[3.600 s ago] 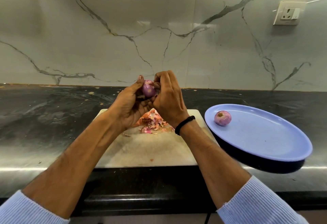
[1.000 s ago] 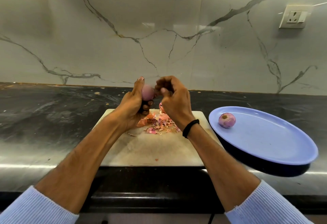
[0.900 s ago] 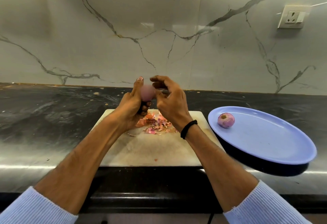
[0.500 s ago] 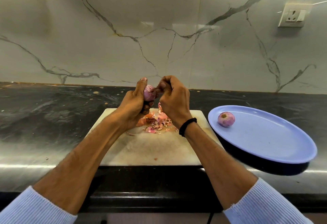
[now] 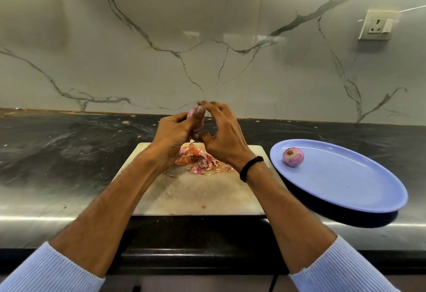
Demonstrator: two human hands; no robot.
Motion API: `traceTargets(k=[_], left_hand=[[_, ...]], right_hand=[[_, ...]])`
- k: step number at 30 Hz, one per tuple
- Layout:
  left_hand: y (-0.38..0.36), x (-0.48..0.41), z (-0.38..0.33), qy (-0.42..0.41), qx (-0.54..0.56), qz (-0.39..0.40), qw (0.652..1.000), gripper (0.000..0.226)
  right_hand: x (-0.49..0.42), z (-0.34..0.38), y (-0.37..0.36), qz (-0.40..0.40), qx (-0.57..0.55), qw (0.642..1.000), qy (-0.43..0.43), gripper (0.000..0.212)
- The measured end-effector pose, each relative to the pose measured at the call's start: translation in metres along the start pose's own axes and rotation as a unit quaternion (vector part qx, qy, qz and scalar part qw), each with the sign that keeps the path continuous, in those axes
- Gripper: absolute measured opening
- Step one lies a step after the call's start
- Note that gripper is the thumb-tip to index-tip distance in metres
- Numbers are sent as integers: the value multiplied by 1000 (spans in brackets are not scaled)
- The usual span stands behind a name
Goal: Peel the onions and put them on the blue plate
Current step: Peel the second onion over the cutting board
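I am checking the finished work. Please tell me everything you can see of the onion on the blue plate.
The onion is small, round, pale purple with fine darker stripes; it looks peeled. A brownish cut end faces up and left. It rests on the blue plate, near its far left rim. Only the plate touches it.

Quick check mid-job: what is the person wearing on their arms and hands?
Both arms are in light blue ribbed knit sleeves, the left sleeve and the right sleeve. The cuffs sit near the elbows, leaving the forearms bare. A thin black wristband circles the right wrist. The left hand and right hand are bare: no gloves, and no rings that I can make out.
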State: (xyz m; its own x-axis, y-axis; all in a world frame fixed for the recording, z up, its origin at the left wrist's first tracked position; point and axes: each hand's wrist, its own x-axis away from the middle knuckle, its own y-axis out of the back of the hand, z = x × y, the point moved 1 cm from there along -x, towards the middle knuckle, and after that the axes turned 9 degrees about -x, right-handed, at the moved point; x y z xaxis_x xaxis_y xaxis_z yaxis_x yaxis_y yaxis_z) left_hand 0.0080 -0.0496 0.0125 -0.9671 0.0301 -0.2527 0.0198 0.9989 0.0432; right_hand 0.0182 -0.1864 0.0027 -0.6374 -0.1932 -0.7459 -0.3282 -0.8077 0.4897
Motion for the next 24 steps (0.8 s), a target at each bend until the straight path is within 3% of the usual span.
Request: traceTargets(k=[4,7,14,17,20,24], left_hand=[[-2,0,1,-17,4,31,999,59],[1,-6,2,13,21,21,999,83],[4,-13,8,39,90,-42,994,86],[5,-13,10,14,38,-60,997,73],[3,-9,10,-75,-64,-62,993,34],[1,-2,7,-168,-136,-34,976,32]], right_hand=[[-1,1,2,-15,-34,999,-21,54],[-2,0,11,-28,-124,987,-94,60],[4,-6,11,-61,-210,962,-164,68],[6,-6,13,-70,-266,944,-182,63],[8,-2,19,-75,-296,933,-190,61],[11,-3,16,-78,-269,945,-172,62]])
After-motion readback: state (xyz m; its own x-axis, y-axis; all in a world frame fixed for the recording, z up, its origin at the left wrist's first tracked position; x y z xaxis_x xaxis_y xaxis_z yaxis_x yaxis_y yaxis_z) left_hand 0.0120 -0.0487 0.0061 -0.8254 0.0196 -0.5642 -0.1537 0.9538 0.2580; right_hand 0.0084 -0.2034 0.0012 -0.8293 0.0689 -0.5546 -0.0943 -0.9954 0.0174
